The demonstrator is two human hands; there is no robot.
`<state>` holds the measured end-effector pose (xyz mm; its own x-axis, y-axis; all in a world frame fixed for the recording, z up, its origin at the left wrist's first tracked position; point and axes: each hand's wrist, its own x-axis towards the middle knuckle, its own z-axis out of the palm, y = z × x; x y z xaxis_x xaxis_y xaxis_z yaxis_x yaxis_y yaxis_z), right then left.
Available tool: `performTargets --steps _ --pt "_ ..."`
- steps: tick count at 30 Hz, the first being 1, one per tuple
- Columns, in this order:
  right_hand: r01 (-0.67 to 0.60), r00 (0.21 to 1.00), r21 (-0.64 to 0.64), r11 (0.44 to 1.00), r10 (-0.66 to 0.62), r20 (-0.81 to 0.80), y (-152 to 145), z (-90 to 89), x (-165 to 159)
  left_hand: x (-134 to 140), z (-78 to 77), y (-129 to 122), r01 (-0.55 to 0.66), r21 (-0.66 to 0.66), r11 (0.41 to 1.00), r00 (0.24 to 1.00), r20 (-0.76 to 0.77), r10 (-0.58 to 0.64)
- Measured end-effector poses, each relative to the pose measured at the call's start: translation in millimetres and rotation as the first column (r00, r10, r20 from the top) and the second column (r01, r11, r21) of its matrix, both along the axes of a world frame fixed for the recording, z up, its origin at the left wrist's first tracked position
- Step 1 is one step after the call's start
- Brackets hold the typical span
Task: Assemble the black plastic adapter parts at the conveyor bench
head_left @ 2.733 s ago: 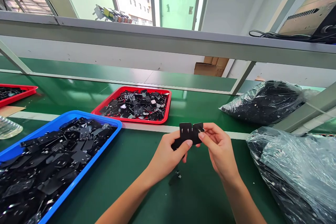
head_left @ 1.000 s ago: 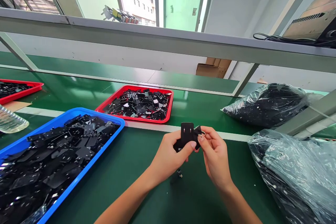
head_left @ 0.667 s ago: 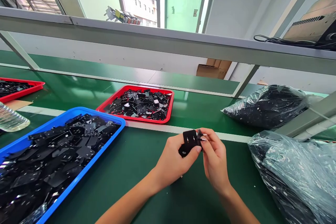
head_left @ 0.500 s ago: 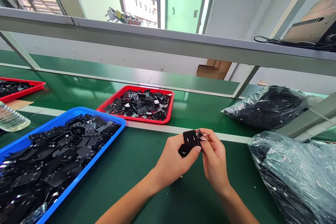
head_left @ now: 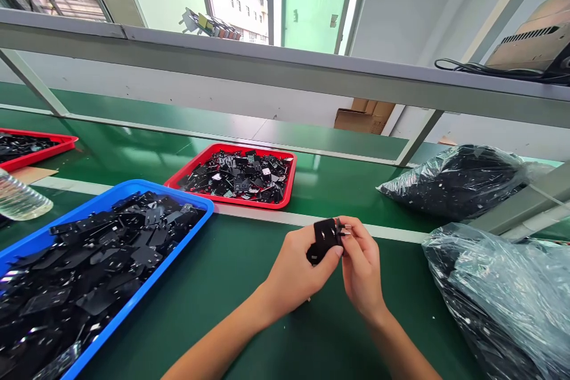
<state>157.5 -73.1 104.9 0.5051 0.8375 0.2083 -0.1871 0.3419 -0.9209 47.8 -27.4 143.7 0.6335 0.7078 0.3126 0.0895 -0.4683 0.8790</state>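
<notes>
Over the green bench, my left hand point(head_left: 294, 267) is closed around a black plastic plug housing point(head_left: 324, 240) with small slots in its face. My right hand point(head_left: 361, 267) pinches a small black plug piece with metal pins point(head_left: 344, 230) at the right end of that housing. The pins point to the right, between my right thumb and fingers. Fingers cover much of both parts, so I cannot tell whether they are joined. A small metallic bit point(head_left: 309, 299) shows beside my left wrist, the rest of it hidden.
A blue tray point(head_left: 138, 303) of black plastic parts stands at left. Behind it is a red tray point(head_left: 291, 181) of small black parts, with another red tray point(head_left: 66, 142) farther left. Plastic bags point(head_left: 499, 285) lie at right. A shelf beam point(head_left: 267, 59) crosses above the bench.
The pronged piece has turned slightly and sits closer against the housing's right end. Both hands keep their grip and have barely moved.
</notes>
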Motion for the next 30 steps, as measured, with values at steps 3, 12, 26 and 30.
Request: performTargets --steps 3,12,26,30 --pt "-0.02 1.0 -0.014 1.0 0.02 0.005 1.9 -0.5 -0.9 -0.8 -0.5 0.5 -0.013 0.014 1.0 1.0 -0.01 0.013" --pt "0.021 0.997 0.017 1.0 -0.022 0.071 2.0 -4.1 -0.3 -3.5 2.8 0.2 0.0 -0.066 0.998 1.0 -0.026 -0.001" --pt "-0.001 1.0 -0.058 0.998 0.003 0.027 -5.6 9.3 1.5 -8.6 8.1 10.3 0.206 -0.387 0.899 0.972 -0.022 -0.233" --pt "0.011 0.999 -0.064 0.998 -0.009 0.044 -5.0 10.0 1.7 -6.4 8.2 9.2 0.185 -0.38 0.907 0.979 -0.012 -0.204"
